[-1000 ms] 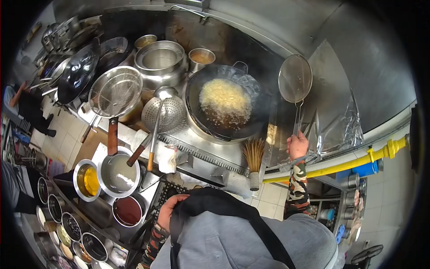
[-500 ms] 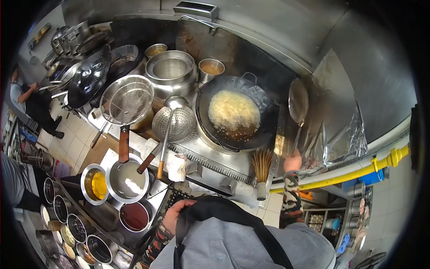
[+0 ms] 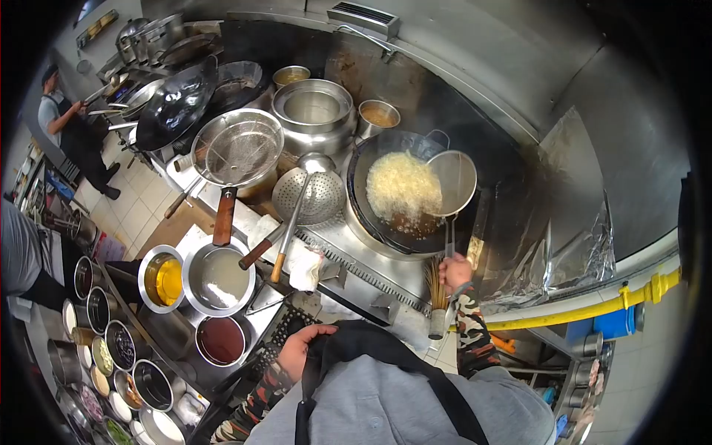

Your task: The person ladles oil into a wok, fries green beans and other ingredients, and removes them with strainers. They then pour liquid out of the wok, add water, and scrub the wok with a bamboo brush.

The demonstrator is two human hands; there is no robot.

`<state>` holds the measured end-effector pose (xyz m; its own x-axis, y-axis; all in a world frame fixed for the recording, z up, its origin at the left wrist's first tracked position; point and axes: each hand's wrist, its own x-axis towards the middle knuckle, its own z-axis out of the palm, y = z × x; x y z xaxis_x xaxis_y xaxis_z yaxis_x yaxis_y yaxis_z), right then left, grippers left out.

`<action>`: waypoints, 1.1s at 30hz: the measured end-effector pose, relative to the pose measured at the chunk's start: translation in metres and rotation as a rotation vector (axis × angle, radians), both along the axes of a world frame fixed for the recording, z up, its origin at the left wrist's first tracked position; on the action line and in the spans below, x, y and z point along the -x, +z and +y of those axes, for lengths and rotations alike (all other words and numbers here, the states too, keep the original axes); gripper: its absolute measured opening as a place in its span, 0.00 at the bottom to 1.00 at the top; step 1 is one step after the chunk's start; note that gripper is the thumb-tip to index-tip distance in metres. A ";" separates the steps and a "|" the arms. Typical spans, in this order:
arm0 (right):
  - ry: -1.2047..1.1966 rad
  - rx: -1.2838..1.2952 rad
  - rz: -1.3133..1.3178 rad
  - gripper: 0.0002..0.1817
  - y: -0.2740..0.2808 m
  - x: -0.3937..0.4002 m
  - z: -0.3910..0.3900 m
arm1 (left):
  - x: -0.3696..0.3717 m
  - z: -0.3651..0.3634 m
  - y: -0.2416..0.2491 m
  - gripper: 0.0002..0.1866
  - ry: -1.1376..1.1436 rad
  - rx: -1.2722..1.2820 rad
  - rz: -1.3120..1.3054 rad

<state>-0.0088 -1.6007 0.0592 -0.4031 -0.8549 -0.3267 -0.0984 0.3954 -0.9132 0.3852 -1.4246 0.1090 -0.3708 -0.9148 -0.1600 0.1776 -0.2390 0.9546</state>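
My right hand (image 3: 456, 272) is closed around the handle of a round mesh skimmer (image 3: 454, 182). The skimmer's head hangs over the right side of a black wok (image 3: 361, 194), overlapping the edge of a pale, foaming mass of frying food (image 3: 400, 182). Brown oil bubbles along the near side of that food. Just below my right hand stands a bamboo wok brush (image 3: 436, 297). My left hand (image 3: 298, 350) rests against my black apron (image 3: 348, 335) at the waist, its fingertips partly hidden by the cloth.
Left of the wok lie a perforated ladle (image 3: 311, 199), a solid ladle (image 3: 317, 163) and a sieve (image 3: 237, 148) on a pot. Metal bowls of yellow (image 3: 165, 282), clear (image 3: 219, 278) and red liquid (image 3: 222, 340) stand nearer. A yellow pipe (image 3: 564, 311) runs along the right. A co-worker (image 3: 67, 119) stands far left.
My right hand has brought the skimmer leftward from beside the wok to over its right side. My left hand stays at the apron. The view has shifted slightly.
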 end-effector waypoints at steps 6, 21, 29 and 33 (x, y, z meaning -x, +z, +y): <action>0.184 -0.156 -0.780 0.09 -0.014 -0.022 -0.016 | 0.003 0.006 -0.008 0.22 -0.020 0.032 -0.011; 0.171 -0.022 0.056 0.03 0.095 -0.017 0.037 | 0.011 0.014 -0.013 0.20 0.061 -0.004 0.055; 0.399 0.192 0.459 0.14 0.095 -0.019 0.058 | 0.032 0.013 -0.024 0.17 0.206 0.188 -0.160; 0.538 -0.032 0.586 0.15 0.047 0.011 0.038 | 0.038 0.014 -0.025 0.18 0.239 0.296 -0.298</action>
<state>-0.0193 -1.5631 0.1066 -0.0511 -0.9749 -0.2168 -0.7441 0.1819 -0.6428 0.3475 -1.4108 0.0838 -0.1223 -0.9911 0.0526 -0.0971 0.0647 0.9932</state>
